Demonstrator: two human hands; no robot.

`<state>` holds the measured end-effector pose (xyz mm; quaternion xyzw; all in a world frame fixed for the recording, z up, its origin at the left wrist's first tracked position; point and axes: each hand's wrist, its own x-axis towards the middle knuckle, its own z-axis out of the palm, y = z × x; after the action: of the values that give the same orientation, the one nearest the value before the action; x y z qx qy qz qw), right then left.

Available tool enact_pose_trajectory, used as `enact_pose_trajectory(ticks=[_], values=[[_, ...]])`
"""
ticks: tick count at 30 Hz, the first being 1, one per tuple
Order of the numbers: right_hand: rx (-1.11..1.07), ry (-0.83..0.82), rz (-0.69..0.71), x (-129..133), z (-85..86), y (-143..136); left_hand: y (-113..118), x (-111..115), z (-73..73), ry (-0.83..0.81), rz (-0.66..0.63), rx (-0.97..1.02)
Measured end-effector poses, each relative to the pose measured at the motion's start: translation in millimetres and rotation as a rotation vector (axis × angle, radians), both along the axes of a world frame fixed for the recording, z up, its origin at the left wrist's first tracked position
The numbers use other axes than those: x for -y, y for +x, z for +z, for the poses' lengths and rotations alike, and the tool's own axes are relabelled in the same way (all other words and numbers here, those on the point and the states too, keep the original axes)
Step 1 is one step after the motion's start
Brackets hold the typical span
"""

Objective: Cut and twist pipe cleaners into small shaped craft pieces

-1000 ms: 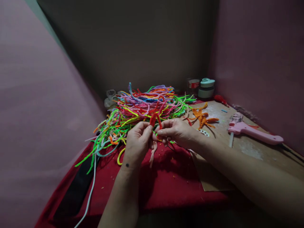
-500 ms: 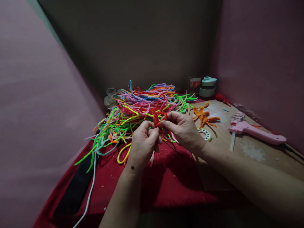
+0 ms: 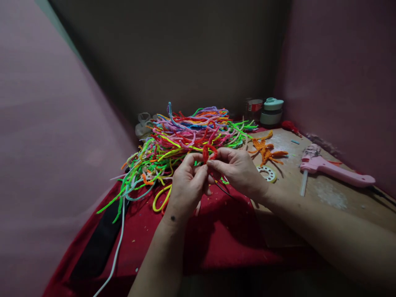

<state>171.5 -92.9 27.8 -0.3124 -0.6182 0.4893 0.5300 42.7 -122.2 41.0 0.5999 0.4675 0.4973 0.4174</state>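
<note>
A red pipe cleaner [image 3: 206, 152], bent into loops, stands up between my fingertips over the front of the table. My left hand [image 3: 189, 177] pinches its lower end, thumb against fingers. From the right, my right hand [image 3: 236, 167] grips the same loops between thumb and forefinger. A thin dark strand [image 3: 223, 190] sticks out below my hands toward the right; where it starts is hidden. Just behind my hands lies a big heap of pipe cleaners [image 3: 182, 134] in many colours.
On the board [image 3: 287, 165] at right are an orange pipe-cleaner shape [image 3: 265, 152], a tape roll [image 3: 269, 175] and a pink glue gun [image 3: 337, 170]. A mint-lidded container [image 3: 271, 111] stands behind. At left, a white cable [image 3: 119, 247] crosses a black flat object [image 3: 97, 245] on the red cloth [image 3: 148, 243].
The red loops have rounded out and stand a little more open. My right fingertips have come down slightly, closer to the left ones. The view has shifted slightly.
</note>
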Motion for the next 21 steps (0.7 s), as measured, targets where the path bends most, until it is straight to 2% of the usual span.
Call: enact_pose_trajectory(ticks=[5,9,14,18,21], values=[[-0.132,-0.196,0.137,-5,3.4,1,0,0,0.6,-0.005,0.021,0.043],[-0.115,-0.175,0.176,-8,4.2,3,2,1,0.9,-0.008,0.017,0.055],[-0.109,-0.170,0.160,-8,2.9,4,2,0,0.2,0.020,0.012,0.054],[-0.173,-0.172,0.245,-10,4.8,5,0,-1,2.7,0.008,0.003,0.079],[-0.303,-0.252,0.296,-12,5.1,6,-3,-1,4.8,-0.036,-0.039,0.112]])
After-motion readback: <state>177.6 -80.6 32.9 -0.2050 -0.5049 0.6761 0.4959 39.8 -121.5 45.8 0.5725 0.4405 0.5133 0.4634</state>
